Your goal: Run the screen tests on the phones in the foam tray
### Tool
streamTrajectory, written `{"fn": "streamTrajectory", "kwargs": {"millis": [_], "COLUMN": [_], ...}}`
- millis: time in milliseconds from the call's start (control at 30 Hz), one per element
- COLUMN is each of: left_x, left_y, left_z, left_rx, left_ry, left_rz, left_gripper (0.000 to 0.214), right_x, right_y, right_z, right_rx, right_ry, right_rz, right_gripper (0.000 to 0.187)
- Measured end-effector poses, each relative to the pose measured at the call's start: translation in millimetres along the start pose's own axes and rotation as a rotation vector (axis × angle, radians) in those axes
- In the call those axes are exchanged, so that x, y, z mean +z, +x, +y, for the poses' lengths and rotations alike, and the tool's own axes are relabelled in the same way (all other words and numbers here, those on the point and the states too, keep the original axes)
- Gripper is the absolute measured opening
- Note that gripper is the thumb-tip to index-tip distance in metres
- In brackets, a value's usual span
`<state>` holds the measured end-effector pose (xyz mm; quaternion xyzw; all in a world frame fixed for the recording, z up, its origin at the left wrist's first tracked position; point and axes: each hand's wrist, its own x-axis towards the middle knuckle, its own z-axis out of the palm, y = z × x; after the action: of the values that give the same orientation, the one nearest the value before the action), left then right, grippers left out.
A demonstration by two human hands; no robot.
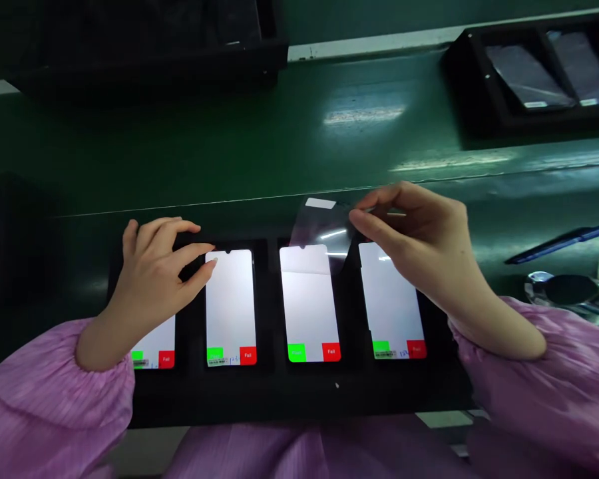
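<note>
Fingers (374, 225) of right hand (426, 246) clamped on edge of clear film (312, 223), which overlaps lit phone (309, 306) left of them, left hand (157, 273) with fingertips slightly apart at neighbouring phone (229, 299) corner; edge-only grip, no creasing, seems best.

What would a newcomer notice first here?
Four glowing white phone screens with red and green corners stand out, lined up on a black tray across the lower middle. At the third screen from the left, the right hand holds a thin transparent film with a white label. The left hand is at the second's upper-left corner.
</note>
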<state>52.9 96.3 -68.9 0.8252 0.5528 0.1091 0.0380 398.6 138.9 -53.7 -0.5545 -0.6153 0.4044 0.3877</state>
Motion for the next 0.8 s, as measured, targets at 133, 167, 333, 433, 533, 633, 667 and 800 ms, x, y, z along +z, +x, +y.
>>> {"fn": "streamTrajectory", "kwargs": {"millis": [133, 167, 333, 433, 533, 633, 667, 800], "left_x": [-1.8, -2.6, -18.6, -36.2, -49.9, -54.8, -55.0, -55.1], "left_y": [4.5, 4.5, -17.9, -46.2, -74.9, -98.1, -104.4, -125.4], "left_z": [1.3, 3.1, 25.3, 41.7, 51.2, 52.6, 52.0, 47.4], "left_rx": [-0.004, -0.008, 0.091, 0.117, 0.08, 0.042, 0.04, 0.083], "left_ry": [-0.033, -0.046, -0.21, -0.313, -0.376, -0.414, -0.42, -0.438], "left_rz": [0.065, 0.079, 0.058, -0.007, -0.061, -0.093, -0.111, -0.223], "left_gripper": [0.014, 0.015, 0.006, 0.008, 0.01, 0.016, 0.019, 0.031], "right_x": [-1.8, -1.5, -0.6, -0.9, -0.5, 2.4, 4.3, 11.7], "right_y": [-19.8, -24.5, -41.2, -51.2, -67.3, -83.4, -86.0, -76.6], "right_z": [-3.7, -4.0, -3.6, -3.6, -2.8, 0.6, 1.8, 1.2], "right_rx": [-0.019, -0.034, -0.096, -0.18, -0.297, -0.492, -0.55, -0.536], "right_ry": [0.006, -0.004, -0.123, -0.174, -0.291, -0.544, -0.621, -0.663], "right_rz": [-0.001, 0.001, -0.036, -0.073, -0.171, -0.388, -0.423, -0.261], "right_gripper": [0.015, 0.015, 0.013, 0.007, 0.005, 0.016, 0.019, 0.017]}}
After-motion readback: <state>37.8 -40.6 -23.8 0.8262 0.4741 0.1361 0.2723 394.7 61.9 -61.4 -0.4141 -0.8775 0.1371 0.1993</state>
